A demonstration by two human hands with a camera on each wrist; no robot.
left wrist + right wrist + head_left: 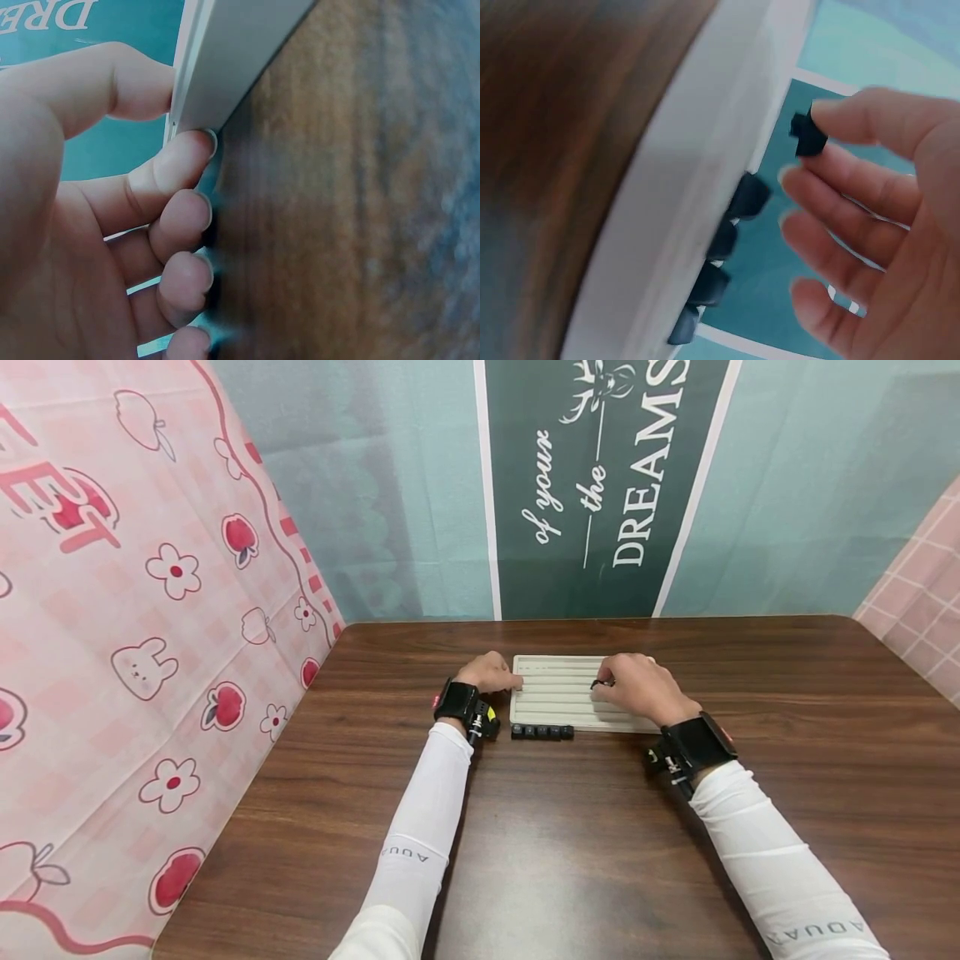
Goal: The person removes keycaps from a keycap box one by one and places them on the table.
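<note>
Right hand (643,687): grasping one small black cap (810,135) between thumb and finger, above the ridged white tray (558,689). Left hand (489,673): pinching the tray's left end, apparently to steady it. Step in hand, as judged: positioning a single cap over the tray. The next move would call for turning the cap squarely and lowering it with a light grip. A row of black caps (542,732) lines the tray's near edge; exact seating cannot be determined. Worktop (570,843) otherwise carries both forearms. Obstruction: the right hand hides the tray's right portion from above.
</note>
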